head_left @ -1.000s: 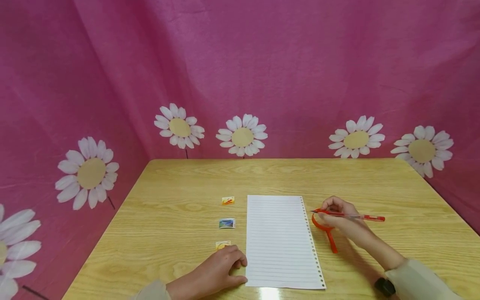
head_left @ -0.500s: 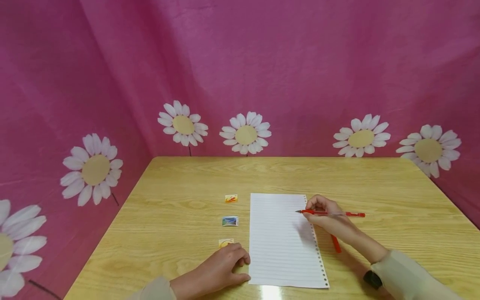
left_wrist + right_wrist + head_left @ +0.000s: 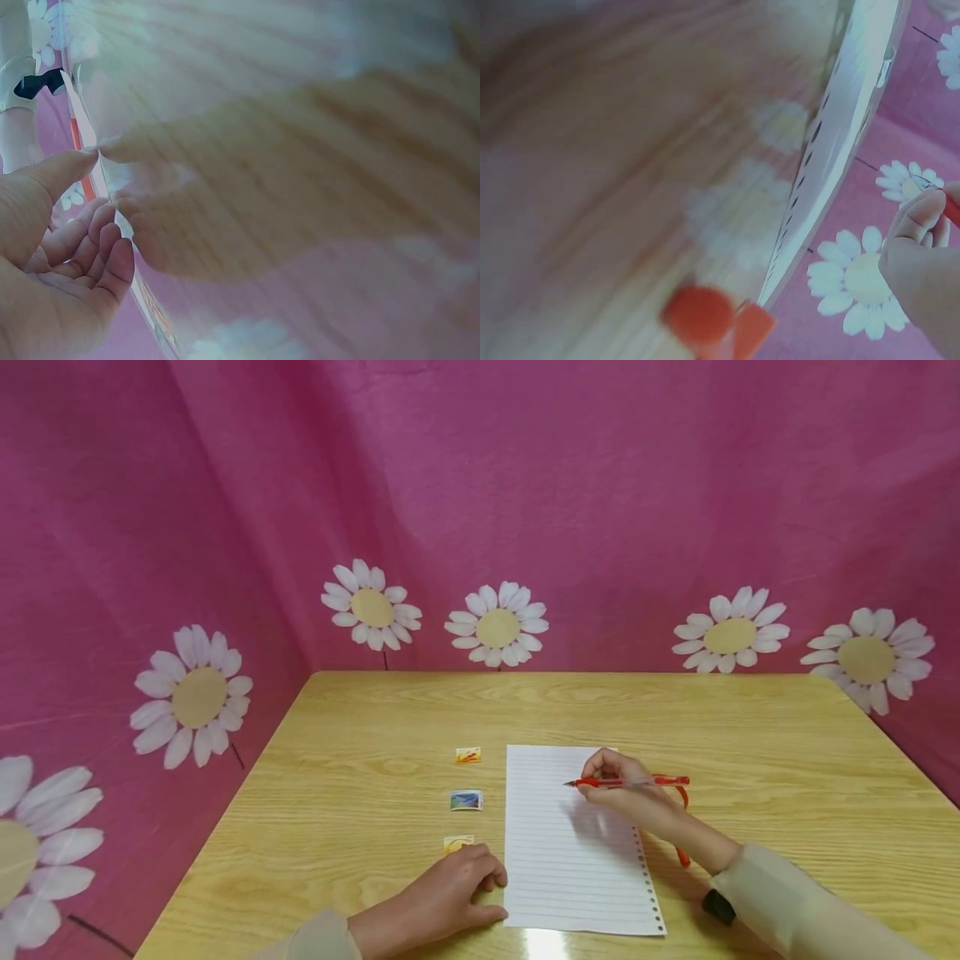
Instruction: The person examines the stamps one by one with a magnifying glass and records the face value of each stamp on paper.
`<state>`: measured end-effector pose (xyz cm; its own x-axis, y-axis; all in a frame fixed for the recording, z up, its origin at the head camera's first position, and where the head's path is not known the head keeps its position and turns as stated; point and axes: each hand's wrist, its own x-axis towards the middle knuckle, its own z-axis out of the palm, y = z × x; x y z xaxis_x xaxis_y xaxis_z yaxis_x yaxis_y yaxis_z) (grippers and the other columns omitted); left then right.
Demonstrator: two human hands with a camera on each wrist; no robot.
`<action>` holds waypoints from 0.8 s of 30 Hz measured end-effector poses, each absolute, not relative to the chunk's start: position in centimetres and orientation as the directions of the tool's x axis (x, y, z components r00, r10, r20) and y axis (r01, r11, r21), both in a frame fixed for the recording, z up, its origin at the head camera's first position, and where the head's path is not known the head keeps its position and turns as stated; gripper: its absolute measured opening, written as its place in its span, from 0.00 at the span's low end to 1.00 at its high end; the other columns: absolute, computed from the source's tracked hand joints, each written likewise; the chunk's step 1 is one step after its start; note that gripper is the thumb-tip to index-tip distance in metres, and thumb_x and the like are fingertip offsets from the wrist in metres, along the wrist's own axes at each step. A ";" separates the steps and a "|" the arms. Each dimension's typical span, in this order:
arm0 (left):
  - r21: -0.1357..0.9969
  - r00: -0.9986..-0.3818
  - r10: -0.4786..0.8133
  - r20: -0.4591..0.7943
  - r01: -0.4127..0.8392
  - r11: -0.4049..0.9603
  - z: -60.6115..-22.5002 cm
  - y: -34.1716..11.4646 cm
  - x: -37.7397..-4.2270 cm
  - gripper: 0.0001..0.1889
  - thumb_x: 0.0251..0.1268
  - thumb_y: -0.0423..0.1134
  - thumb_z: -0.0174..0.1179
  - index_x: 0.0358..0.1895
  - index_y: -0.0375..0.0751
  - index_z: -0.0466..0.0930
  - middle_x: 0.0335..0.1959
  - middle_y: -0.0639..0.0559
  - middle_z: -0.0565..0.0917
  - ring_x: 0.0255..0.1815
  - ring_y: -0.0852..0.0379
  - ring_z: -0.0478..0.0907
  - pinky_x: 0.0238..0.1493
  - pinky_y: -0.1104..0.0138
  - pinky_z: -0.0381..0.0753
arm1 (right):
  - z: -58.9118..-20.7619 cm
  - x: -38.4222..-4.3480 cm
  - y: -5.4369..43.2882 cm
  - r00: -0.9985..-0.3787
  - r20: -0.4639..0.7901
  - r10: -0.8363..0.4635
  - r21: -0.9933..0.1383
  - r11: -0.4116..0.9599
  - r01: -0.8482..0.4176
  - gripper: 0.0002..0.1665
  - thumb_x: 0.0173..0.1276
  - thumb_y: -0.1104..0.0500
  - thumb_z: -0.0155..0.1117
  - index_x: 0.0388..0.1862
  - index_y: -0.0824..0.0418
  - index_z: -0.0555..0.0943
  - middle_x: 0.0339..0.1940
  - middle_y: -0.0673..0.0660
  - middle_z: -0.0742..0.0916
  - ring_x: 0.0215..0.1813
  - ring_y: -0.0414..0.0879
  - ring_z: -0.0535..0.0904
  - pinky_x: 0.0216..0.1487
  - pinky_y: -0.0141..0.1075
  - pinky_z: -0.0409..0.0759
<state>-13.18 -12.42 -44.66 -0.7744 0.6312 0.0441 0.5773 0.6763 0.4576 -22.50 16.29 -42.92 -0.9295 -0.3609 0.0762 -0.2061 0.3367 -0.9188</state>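
My right hand [image 3: 637,800] pinches a red pen [image 3: 669,781] above the upper half of a lined sheet of paper [image 3: 573,881]. The pen lies almost level, its metal tip pointing left, and its shadow side of the hand falls on the sheet. In the right wrist view the red grip of the pen [image 3: 952,208] shows between thumb and fingers. My left hand [image 3: 463,887] rests on the table at the sheet's lower left edge, thumb and fingertips right at the paper, fingers loosely bent. The left wrist view shows that hand [image 3: 67,262] holding nothing.
Three small stamps, a yellow one [image 3: 468,756], a blue one [image 3: 467,800] and another yellow one [image 3: 458,842], lie left of the sheet. A red-rimmed magnifying glass [image 3: 682,857] is partly hidden behind my right forearm. A pink flowered cloth [image 3: 600,510] hangs behind the wooden table [image 3: 360,760].
My right hand has carried the pen leftward from over the magnifying glass to above the paper. The left hand has stayed at the sheet's edge; the head view has shifted slightly.
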 end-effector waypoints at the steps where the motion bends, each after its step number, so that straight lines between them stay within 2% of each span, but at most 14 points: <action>1: 0.456 -0.775 0.631 0.043 0.577 0.677 -44.7 -12.4 -13.2 0.12 0.57 0.45 0.71 0.38 0.45 0.79 0.30 0.63 0.72 0.33 0.74 0.64 0.39 0.81 0.70 | -42.9 -22.6 16.0 -0.928 0.078 -0.363 -0.923 0.325 -0.204 0.12 0.59 0.67 0.66 0.39 0.71 0.74 0.30 0.50 0.79 0.32 0.36 0.74 0.35 0.28 0.74; 8: 0.447 -0.775 0.631 0.032 0.576 0.685 -44.6 -12.4 -13.2 0.13 0.57 0.47 0.70 0.38 0.46 0.79 0.30 0.63 0.72 0.32 0.74 0.64 0.38 0.80 0.70 | -43.4 -23.0 14.3 -0.916 0.072 -0.395 -0.946 0.265 -0.188 0.13 0.58 0.70 0.65 0.38 0.77 0.73 0.26 0.44 0.80 0.29 0.33 0.74 0.31 0.26 0.73; 17: 0.456 -0.777 0.630 0.013 0.565 0.687 -44.3 -12.4 -13.2 0.13 0.57 0.47 0.71 0.38 0.46 0.79 0.30 0.62 0.72 0.33 0.73 0.64 0.38 0.80 0.70 | -43.8 -22.9 12.5 -0.891 0.040 -0.452 -0.931 0.307 -0.198 0.12 0.57 0.69 0.65 0.37 0.75 0.74 0.28 0.48 0.80 0.30 0.32 0.75 0.33 0.25 0.74; 24: 0.464 -0.776 0.631 -0.012 0.554 0.691 -44.3 -12.3 -13.3 0.13 0.58 0.47 0.70 0.39 0.46 0.79 0.31 0.63 0.72 0.33 0.73 0.64 0.38 0.80 0.70 | -44.4 -22.7 11.5 -0.853 0.013 -0.521 -0.946 0.269 -0.178 0.13 0.58 0.69 0.63 0.36 0.76 0.71 0.26 0.47 0.80 0.27 0.33 0.75 0.29 0.25 0.73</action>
